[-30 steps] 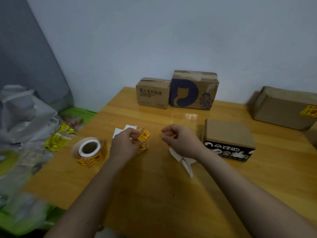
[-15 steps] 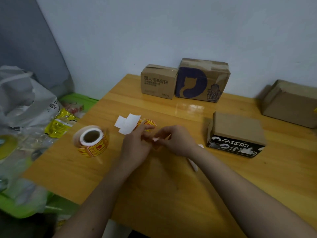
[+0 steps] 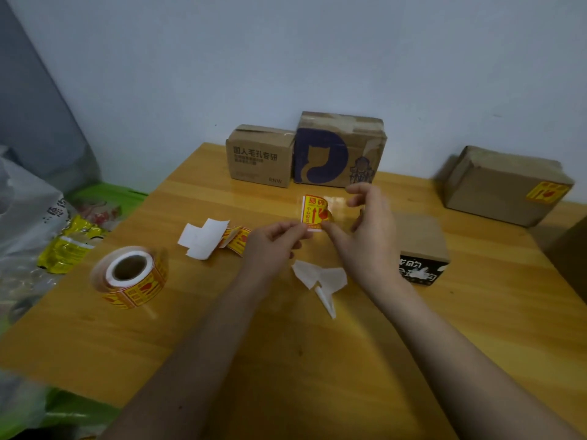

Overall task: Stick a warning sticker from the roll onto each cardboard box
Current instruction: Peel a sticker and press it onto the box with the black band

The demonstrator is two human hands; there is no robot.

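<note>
I see a pale blue wall (image 3: 286, 58) behind the worktop (image 3: 286, 360). A grey panel (image 3: 28, 122) stands far left.

This looks like a room in a home used for packing parcels. A small wooden desk (image 3: 317, 360) stands against a plain pale wall (image 3: 286, 58). Reused, taped cardboard boxes (image 3: 340, 150) line the desk's far edge, and a roll of yellow warning stickers (image 3: 133, 277) lies near its left edge with peeled white backing scraps (image 3: 203, 236) beside it. Past the left edge sit plastic bags (image 3: 28, 211) and snack packets (image 3: 66, 249), household clutter.
</note>
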